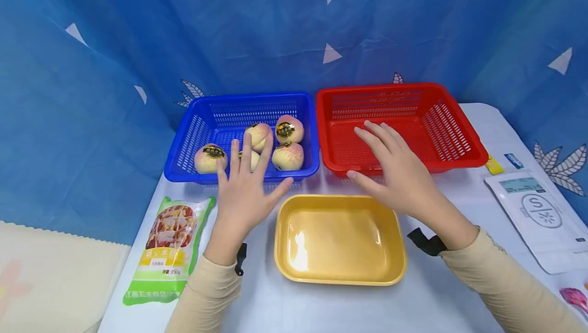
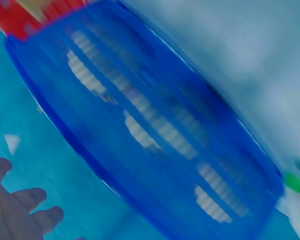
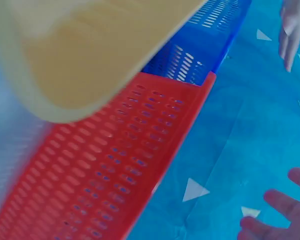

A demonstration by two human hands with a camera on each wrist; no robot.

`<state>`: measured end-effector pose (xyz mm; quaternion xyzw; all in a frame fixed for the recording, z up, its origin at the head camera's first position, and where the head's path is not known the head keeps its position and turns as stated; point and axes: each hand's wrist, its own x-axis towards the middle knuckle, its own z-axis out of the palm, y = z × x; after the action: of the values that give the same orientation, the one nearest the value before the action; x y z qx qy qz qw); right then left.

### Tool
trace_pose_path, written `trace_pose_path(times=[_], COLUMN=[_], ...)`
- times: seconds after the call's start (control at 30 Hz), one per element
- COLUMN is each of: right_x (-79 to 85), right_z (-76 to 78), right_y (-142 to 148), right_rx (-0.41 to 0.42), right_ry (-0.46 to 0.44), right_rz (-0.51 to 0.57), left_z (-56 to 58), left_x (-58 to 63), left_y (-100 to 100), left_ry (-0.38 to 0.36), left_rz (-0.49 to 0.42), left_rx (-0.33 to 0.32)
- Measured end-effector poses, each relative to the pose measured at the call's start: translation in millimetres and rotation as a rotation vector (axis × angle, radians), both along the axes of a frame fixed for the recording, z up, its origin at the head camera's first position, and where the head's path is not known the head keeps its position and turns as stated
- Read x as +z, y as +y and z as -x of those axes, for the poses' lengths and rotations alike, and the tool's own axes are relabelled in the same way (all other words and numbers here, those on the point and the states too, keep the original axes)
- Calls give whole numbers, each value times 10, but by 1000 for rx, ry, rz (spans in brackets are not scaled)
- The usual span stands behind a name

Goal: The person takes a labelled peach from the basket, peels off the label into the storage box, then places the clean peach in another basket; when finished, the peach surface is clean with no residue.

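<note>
My left hand (image 1: 245, 190), fingers spread and straight, hovers over the front rim of the blue basket (image 1: 312, 144) and holds nothing. Several peaches lie in that basket, among them a peach (image 1: 211, 158) at the left and a peach (image 1: 289, 129) at the back right; my fingers partly cover one in the middle. My right hand (image 1: 401, 174) is also empty, its fingers extended over the front of the red basket (image 1: 441, 88), which has no fruit in it. In front of both baskets, between my wrists, sits a yellow tray (image 1: 340, 241) with nothing in it.
A green food packet (image 1: 170, 251) lies at the table's left. To the right are a white kitchen scale (image 1: 542, 220), a yellow packet (image 1: 493, 165), a small blue item (image 1: 513, 160) and a pink item (image 1: 573, 297). A blue curtain (image 1: 257, 26) hangs behind the baskets.
</note>
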<state>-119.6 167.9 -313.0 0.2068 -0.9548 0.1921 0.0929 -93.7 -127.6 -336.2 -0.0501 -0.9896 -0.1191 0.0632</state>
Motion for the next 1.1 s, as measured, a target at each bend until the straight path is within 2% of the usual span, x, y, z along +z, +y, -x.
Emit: trace_pose_path(times=[0.13,0.27,0.33,0.4,0.53,0.63,0.77,0.93,1.1], right_x=[64,44,13,-28,-118,-189,-263,-322,-361], right_z=[164,377,473,564,728,844,954,1007,1021], right_y=[-142,-371,-503,-639,-880,-1011,-1146,-1278,-1371], right_rx=[73,153,191,229,284,295,282,234,184], right_ry=[-99,-213,-238,-231,-159,-101,-81,-105,-154], right_rz=[26,-13,-43,-75,-164,-236,-316,-388,-415], left_z=[37,66,84,108,178,236,287,293,283], left_x=[37,50,47,38,-10,-52,-102,-164,-198], left_y=[-330,-674,-836,-980,-1213,-1330,-1415,-1455,-1469], left_ry=[-41,-91,-127,-165,-238,-264,-277,-290,-297], left_rz=[-31,-77,-96,-106,-111,-117,-125,-134,-168], left_rx=[69,170,210,240,272,294,329,358,365])
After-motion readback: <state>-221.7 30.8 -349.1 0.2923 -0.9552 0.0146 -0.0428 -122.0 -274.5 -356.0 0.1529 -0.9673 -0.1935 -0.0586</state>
